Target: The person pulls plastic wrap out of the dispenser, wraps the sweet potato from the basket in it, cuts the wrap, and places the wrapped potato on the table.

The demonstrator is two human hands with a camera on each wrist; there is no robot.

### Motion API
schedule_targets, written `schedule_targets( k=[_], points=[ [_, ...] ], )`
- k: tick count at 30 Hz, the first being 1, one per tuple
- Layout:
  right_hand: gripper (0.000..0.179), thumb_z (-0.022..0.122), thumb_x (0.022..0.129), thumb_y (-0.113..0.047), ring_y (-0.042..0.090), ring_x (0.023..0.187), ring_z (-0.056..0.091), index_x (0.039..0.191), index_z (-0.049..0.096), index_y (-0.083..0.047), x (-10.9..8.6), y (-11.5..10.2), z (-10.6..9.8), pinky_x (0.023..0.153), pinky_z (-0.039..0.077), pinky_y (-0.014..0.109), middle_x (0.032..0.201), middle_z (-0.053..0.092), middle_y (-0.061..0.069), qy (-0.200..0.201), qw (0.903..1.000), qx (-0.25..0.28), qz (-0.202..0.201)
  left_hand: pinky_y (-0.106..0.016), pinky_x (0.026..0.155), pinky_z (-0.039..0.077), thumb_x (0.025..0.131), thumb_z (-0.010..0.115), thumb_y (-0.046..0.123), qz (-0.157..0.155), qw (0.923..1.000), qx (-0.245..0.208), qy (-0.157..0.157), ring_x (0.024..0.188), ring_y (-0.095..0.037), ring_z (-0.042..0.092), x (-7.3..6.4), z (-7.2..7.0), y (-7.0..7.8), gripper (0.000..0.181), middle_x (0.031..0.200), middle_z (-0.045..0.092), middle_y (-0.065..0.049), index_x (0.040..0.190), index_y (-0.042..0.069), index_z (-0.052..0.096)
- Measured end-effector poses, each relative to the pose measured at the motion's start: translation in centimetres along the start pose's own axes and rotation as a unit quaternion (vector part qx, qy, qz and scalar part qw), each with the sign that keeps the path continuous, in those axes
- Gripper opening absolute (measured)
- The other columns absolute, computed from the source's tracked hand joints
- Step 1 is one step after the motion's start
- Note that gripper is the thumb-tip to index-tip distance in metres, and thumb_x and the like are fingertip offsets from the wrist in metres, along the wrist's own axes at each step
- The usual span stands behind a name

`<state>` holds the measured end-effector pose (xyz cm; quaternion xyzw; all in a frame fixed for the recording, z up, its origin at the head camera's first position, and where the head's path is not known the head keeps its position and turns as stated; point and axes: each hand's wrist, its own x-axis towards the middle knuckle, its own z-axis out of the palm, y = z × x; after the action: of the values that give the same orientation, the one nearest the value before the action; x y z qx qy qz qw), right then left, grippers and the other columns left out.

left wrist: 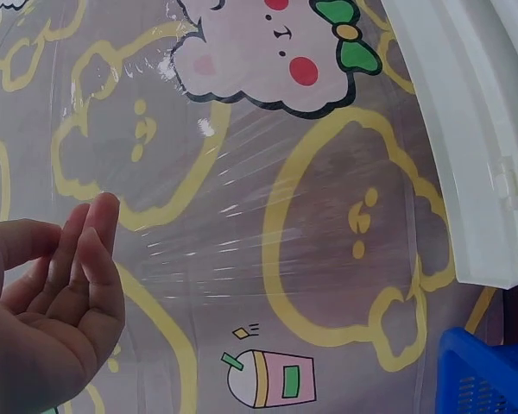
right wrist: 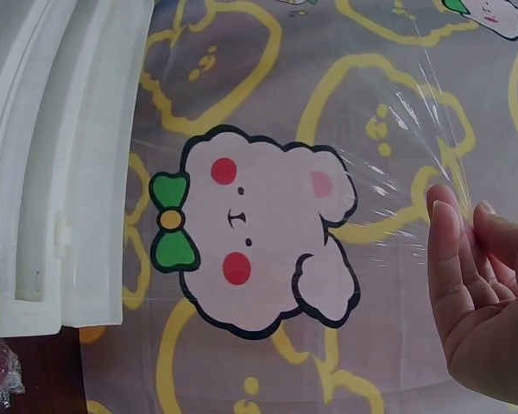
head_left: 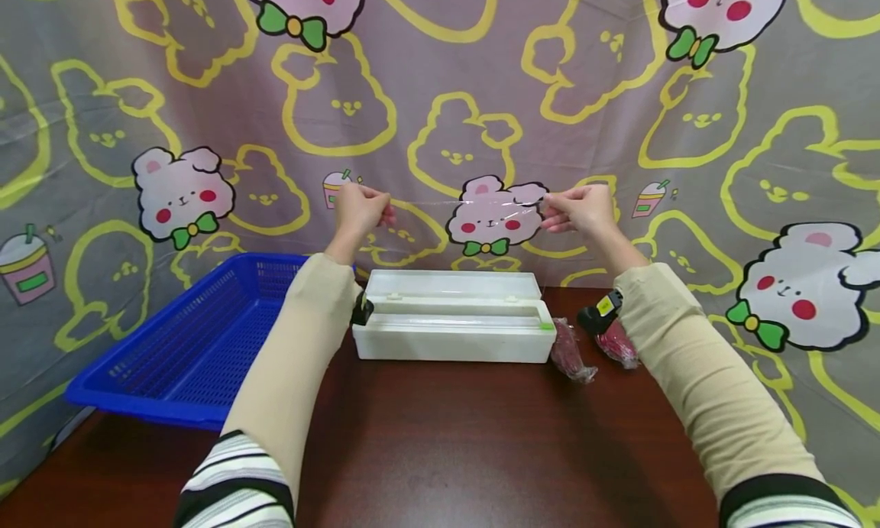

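Note:
A sheet of clear cling film (head_left: pixel 498 205) is stretched between both hands, over a white cling film dispenser box (head_left: pixel 454 347) with its lid raised. My left hand (head_left: pixel 359 212) pinches one upper corner between thumb and fingers. The opposite corner is pinched by my right hand (head_left: pixel 583 210). Creases fan out across the film (left wrist: pixel 198 250) in the left wrist view, away from the left fingertips. In the right wrist view, similar folds gather at the right hand (right wrist: pixel 488 302). The film's lower part hangs in front of the patterned cloth, and its bottom edge is hard to make out.
On the left stands a blue plastic basket (head_left: pixel 147 415). Two film-wrapped reddish items lie right of the dispenser: one wrapped item (head_left: pixel 571 354) beside it, another wrapped item (head_left: pixel 619 344) near the right wrist camera. A patterned cloth (head_left: pixel 426 77) hangs behind the brown table (head_left: pixel 481 451).

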<state>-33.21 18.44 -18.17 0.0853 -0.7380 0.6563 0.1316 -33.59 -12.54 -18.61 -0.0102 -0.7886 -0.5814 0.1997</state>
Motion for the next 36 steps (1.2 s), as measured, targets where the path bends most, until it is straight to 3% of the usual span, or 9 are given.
schedule_targets(
  k=[5, 11, 18, 25, 36],
  points=[
    [0.014, 0.065, 0.081, -0.012, 0.015, 0.047, 0.061, 0.077, 0.063, 0.001, 0.2, -0.3, 0.1, 0.049, 0.051, 0.03, 0.057, 0.062, 0.006, 0.014, 0.9997, -0.021, 0.003, -0.02, 0.048, 0.048, 0.085, 0.057, 0.008, 0.003, 1.0, -0.006, -0.001, 0.047, -0.011, 0.06, 0.2, -0.1, 0.2, 0.021, 0.061, 0.063, -0.008, 0.092, -0.01, 0.065],
    [0.015, 0.064, 0.082, -0.012, 0.016, 0.046, 0.061, 0.072, 0.062, -0.002, 0.5, -0.5, 0.0, 0.048, 0.051, 0.03, 0.055, 0.061, 0.005, 0.014, 0.9998, -0.005, 0.013, -0.023, 0.052, 0.05, 0.084, 0.056, 0.007, 0.006, 0.9999, -0.011, 0.0, 0.045, -0.009, 0.059, 0.3, -0.1, 0.3, 0.021, 0.06, 0.063, -0.007, 0.092, -0.01, 0.065],
    [0.02, 0.063, 0.082, -0.012, 0.016, 0.046, 0.061, 0.083, 0.063, 0.009, 0.5, -0.8, -0.1, 0.046, 0.05, 0.028, 0.057, 0.063, 0.007, 0.012, 0.9999, -0.006, -0.003, -0.019, 0.047, 0.048, 0.085, 0.056, 0.007, 0.0, 0.9999, -0.013, 0.004, 0.047, -0.01, 0.06, 0.3, -0.3, 0.9, 0.02, 0.059, 0.062, -0.005, 0.093, -0.01, 0.065],
    [0.025, 0.064, 0.082, -0.014, 0.015, 0.046, 0.061, 0.087, 0.063, 0.01, 0.4, -1.4, -0.1, 0.044, 0.049, 0.027, 0.056, 0.062, 0.006, 0.022, 0.9996, -0.017, 0.0, -0.021, 0.05, 0.049, 0.084, 0.056, 0.005, 0.013, 0.9998, -0.017, 0.005, 0.045, -0.009, 0.059, 0.2, -0.5, 1.4, 0.02, 0.054, 0.059, -0.001, 0.091, -0.011, 0.065],
    [0.015, 0.064, 0.081, -0.012, 0.016, 0.048, 0.061, 0.067, 0.064, -0.006, 0.2, -2.3, -0.4, 0.048, 0.05, 0.029, 0.058, 0.063, 0.008, 0.007, 0.9996, 0.025, 0.005, -0.023, 0.05, 0.05, 0.083, 0.056, 0.005, 0.022, 0.9996, -0.016, 0.009, 0.045, -0.009, 0.059, -0.2, -0.8, 2.3, 0.02, 0.057, 0.059, -0.003, 0.09, -0.011, 0.066]
  ],
)
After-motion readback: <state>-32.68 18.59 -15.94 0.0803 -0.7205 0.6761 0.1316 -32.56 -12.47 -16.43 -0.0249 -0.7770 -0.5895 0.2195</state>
